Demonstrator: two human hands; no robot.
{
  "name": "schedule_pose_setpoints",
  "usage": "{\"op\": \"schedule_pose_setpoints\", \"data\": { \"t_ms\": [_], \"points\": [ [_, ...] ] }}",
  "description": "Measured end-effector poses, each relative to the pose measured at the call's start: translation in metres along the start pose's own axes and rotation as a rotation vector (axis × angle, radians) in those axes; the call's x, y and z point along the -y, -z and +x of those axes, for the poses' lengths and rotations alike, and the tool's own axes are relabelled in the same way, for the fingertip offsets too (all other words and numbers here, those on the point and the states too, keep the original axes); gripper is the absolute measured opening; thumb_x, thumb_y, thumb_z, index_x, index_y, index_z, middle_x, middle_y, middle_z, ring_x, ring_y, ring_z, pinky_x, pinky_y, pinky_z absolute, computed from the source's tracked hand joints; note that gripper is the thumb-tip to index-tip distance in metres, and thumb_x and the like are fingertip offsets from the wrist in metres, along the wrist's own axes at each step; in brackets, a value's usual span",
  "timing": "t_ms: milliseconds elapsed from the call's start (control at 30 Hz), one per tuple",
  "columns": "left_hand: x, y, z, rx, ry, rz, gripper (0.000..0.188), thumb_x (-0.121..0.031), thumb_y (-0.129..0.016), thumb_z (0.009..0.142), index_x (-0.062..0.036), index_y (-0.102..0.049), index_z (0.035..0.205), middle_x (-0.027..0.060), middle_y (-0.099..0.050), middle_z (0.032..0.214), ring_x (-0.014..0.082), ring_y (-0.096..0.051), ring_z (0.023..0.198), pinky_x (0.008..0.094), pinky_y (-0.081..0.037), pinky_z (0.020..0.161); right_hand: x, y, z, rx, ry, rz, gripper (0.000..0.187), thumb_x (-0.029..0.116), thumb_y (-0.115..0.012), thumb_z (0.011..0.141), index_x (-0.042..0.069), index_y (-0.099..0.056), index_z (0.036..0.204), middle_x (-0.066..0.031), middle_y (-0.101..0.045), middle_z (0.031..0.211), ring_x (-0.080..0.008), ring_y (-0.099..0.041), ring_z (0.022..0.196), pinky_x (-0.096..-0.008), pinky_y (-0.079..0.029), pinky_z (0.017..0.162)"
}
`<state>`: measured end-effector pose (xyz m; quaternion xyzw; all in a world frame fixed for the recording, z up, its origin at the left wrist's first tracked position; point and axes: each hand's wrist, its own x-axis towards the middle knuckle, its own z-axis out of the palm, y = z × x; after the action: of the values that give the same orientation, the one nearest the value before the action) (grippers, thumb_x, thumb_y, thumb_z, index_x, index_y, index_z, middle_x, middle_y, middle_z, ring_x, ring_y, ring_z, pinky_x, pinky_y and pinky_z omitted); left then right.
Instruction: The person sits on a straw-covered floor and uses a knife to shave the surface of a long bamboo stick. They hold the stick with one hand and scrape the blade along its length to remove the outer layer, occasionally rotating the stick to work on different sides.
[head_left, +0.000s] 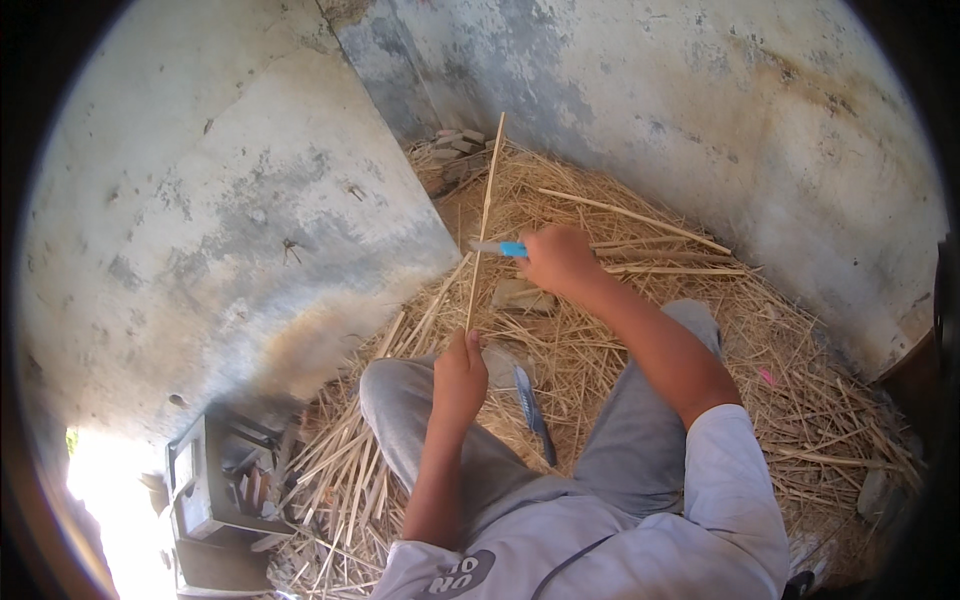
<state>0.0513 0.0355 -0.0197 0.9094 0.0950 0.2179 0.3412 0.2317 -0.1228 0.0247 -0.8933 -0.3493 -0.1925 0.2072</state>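
Note:
My left hand (461, 375) grips the lower end of a long thin bamboo stick (484, 215) that stands nearly upright and reaches up toward the corner of the walls. My right hand (558, 260) holds a knife with a blue handle (500, 248); its blade lies against the stick about halfway up. I sit on the floor with my knees apart, in grey trousers (640, 440). A dark flat blade-like tool (532, 410) lies on the straw between my legs.
Straw and split bamboo strips (640, 240) cover the floor. Weathered concrete walls (230, 220) close in at the left and back. A flat stone (520, 295) lies in the straw. A small wooden crate (215, 480) stands at the lower left, beside more strips.

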Motion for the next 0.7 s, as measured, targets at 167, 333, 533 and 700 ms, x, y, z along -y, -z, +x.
{"op": "schedule_pose_setpoints", "data": {
  "t_ms": [167, 333, 533, 700],
  "points": [
    [-0.020, -0.001, 0.000, -0.075, 0.004, 0.173, 0.027, -0.024, -0.044, 0.105, -0.0002, -0.052, 0.094, 0.0293, -0.062, 0.072, 0.0519, -0.061, 0.072, 0.0598, -0.045, 0.063, 0.018, -0.026, -0.006, -0.053, 0.138, -0.059, 0.010, 0.015, -0.068, 0.079, 0.006, -0.068, 0.079, -0.0121, -0.068, 0.067, -0.0297, -0.070, 0.061, -0.0427, -0.055, 0.054],
    [-0.037, -0.008, -0.008, -0.044, 0.116, 0.311, 0.024, -0.024, -0.044, 0.105, -0.0022, -0.051, 0.097, 0.0277, -0.064, 0.071, 0.0500, -0.064, 0.073, 0.0591, -0.049, 0.064, 0.003, -0.031, 0.015, -0.054, 0.013, -0.149, 0.007, 0.012, -0.070, 0.078, 0.005, -0.067, 0.076, -0.0121, -0.068, 0.065, -0.0281, -0.071, 0.060, -0.0422, -0.054, 0.050],
    [-0.047, -0.011, -0.017, 0.067, 0.215, 0.291, 0.027, -0.025, -0.043, 0.105, -0.0004, -0.052, 0.096, 0.0317, -0.063, 0.075, 0.0518, -0.062, 0.074, 0.0592, -0.047, 0.063, -0.043, -0.027, 0.044, -0.129, -0.106, -0.206, 0.007, 0.010, -0.071, 0.076, 0.005, -0.066, 0.074, -0.0116, -0.066, 0.060, -0.0259, -0.068, 0.053, -0.0407, -0.051, 0.045],
    [-0.038, -0.012, -0.022, 0.039, 0.084, 0.234, 0.025, -0.025, -0.044, 0.105, -0.0025, -0.053, 0.099, 0.0285, -0.062, 0.067, 0.0494, -0.064, 0.067, 0.0578, -0.048, 0.058, -0.056, -0.024, 0.050, -0.235, -0.158, -0.250, 0.012, 0.013, -0.071, 0.079, 0.004, -0.065, 0.073, -0.0099, -0.064, 0.060, -0.0242, -0.066, 0.055, -0.0400, -0.050, 0.046]
  ]
}}
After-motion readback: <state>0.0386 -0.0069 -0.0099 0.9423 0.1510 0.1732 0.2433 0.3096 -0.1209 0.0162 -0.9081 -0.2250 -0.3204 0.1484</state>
